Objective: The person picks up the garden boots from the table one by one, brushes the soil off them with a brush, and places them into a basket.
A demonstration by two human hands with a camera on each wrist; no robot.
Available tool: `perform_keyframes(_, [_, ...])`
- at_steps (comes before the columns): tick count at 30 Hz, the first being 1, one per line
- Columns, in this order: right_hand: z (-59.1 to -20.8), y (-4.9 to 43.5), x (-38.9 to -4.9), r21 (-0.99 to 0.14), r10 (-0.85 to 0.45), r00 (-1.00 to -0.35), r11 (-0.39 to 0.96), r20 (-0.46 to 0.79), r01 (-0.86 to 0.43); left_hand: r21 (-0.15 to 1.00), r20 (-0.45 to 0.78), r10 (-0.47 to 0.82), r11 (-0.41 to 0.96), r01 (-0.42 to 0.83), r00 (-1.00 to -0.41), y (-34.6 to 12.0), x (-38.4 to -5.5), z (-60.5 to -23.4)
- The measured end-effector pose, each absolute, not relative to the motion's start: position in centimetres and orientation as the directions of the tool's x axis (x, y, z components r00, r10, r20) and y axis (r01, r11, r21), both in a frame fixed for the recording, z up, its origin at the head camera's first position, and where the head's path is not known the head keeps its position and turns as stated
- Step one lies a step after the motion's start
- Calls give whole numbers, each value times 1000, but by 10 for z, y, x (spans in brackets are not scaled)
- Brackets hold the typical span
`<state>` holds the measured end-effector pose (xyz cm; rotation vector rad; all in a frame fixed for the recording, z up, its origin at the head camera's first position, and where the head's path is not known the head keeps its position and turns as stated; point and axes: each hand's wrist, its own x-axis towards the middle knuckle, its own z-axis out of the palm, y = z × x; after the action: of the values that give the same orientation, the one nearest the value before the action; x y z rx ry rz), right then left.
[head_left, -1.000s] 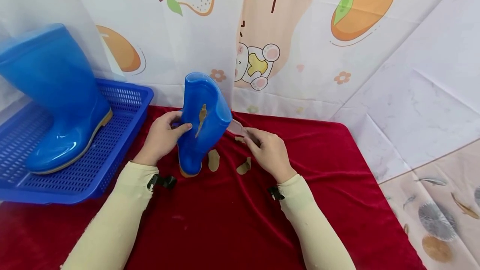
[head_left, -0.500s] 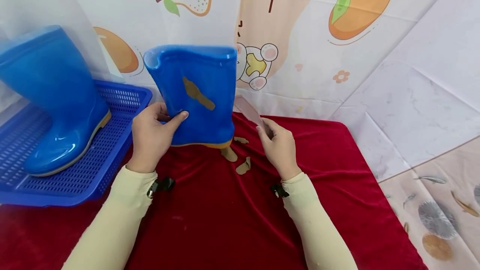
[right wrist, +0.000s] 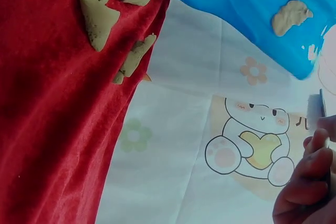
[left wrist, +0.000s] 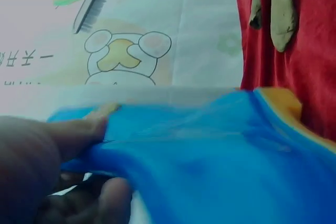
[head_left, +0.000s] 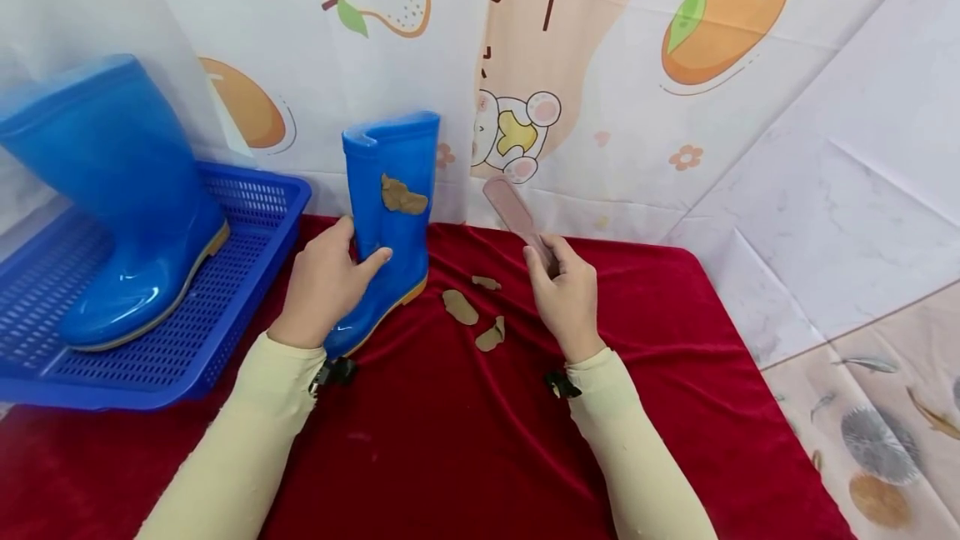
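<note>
My left hand grips the shaft of a blue rubber boot, thumb on the near side. The boot's toe aims toward the lower left, partly covered by the hand. A lump of brown clay-like mud sticks to the upper shaft. To the right, clear of the boot, my right hand holds a pink brush by its handle, head pointing up and left. Its bristles show in the left wrist view, where the brush is seen side-on.
Several flat pieces of mud lie on the red cloth between the hands. At left, a blue plastic basket holds a second, larger-looking blue boot. A printed white curtain hangs behind.
My left hand has turned the boot from showing its opening, through a broad side view, to a muddy face with the toe lower left. The brush has moved up and right, away from the boot.
</note>
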<state>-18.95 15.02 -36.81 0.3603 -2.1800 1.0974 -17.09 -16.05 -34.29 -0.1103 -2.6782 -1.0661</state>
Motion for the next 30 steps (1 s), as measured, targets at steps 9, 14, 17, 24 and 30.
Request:
perform_keyframes(9, [-367, 148, -188, -559, -40, -711, 587, 702, -586, 782, 204, 4, 601, 166, -979, -167, -170, -334])
perform_keyframes(14, [-367, 147, -188, -525, -109, -671, 536, 733, -661, 783, 303, 54, 555, 281, -951, -162, -168, -332])
perform_keyframes(17, [-367, 147, -187, -474, -170, -630, 520, 758, -711, 751, 312, 114, 579, 318, -943, -160, -167, -331])
perform_keyframes(24, [-365, 144, -182, -350, -289, -533, 499, 795, -793, 738, 300, 217, 564, 371, -929, -155, -165, -332])
perform_keyframes(30, [-363, 140, -178, -319, -343, -515, 488, 786, -813, 705, 301, 305, 567, 426, -903, -149, -160, -330])
